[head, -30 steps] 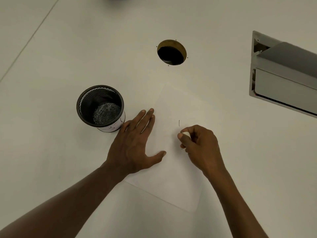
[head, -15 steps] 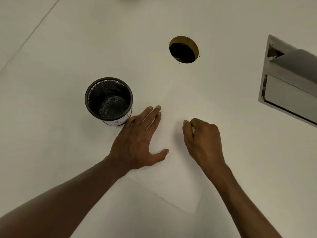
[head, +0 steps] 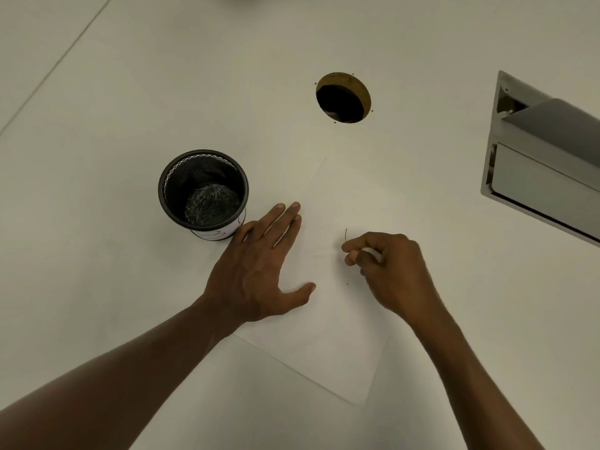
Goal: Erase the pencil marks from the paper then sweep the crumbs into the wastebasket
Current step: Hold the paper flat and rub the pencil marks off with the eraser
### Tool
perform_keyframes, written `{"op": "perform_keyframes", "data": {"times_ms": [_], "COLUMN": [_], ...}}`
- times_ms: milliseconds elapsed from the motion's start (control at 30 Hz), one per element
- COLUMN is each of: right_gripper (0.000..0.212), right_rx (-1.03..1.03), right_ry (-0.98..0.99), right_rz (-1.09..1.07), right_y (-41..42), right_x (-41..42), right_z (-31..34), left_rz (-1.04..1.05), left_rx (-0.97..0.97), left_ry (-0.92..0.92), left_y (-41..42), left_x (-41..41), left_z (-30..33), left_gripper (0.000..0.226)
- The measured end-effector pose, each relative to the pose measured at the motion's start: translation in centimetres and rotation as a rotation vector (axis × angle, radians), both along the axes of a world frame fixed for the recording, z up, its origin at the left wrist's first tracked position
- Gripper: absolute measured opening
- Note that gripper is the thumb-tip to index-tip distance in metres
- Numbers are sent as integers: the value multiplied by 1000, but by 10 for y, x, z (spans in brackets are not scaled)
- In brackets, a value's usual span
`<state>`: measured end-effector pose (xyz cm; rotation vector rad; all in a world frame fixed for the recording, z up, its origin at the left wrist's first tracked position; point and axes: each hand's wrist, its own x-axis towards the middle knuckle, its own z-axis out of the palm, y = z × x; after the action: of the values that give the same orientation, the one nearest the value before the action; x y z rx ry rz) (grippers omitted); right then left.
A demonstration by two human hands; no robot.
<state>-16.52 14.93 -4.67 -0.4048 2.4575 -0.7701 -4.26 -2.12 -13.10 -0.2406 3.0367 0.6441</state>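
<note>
lying at the frame's centre, the paper [head: 328,319] runs its long axis from upper middle to lower right, one corner pointing down-right. bare table [head: 97,92] lies open all round it; the wastebasket [head: 203,193] stands just left of its left edge. the left hand [head: 256,271] presses flat on that edge, fingers straight. the right hand [head: 386,271] pinches a white eraser [head: 370,251] just below a short pencil mark [head: 346,234].

A pale, off-white desk top [head: 97,287] fills the view under soft, even light, with a thin seam line [head: 55,66] crossing its far left corner. Well beyond the fingers lies a round cable hole [head: 342,98] with a brownish rim. Far right of the fingers sits a recessed metal-framed box with a raised grey flap [head: 545,164].
</note>
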Motion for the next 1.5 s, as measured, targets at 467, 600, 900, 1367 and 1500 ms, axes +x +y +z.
{"op": "perform_keyframes", "data": {"times_ms": [467, 600, 900, 1367, 1500], "right_gripper": [28, 22, 28, 24, 25], "right_rx": [74, 116, 303, -167, -40], "right_ry": [125, 84, 337, -89, 333], "right_rz": [48, 85, 105, -665, -478], "right_y": [-30, -19, -38, 59, 85], "right_x": [13, 16, 45, 63, 42], "right_z": [-5, 3, -2, -18, -26], "left_rz": [0, 0, -21, -27, 114], "left_rx": [-52, -58, -59, 6, 23], "left_ry": [46, 38, 43, 12, -30], "left_y": [1, 2, 0, 5, 23], "left_x": [0, 0, 0, 7, 33], "left_z": [3, 3, 4, 8, 18], "left_gripper": [98, 98, 96, 91, 90]}}
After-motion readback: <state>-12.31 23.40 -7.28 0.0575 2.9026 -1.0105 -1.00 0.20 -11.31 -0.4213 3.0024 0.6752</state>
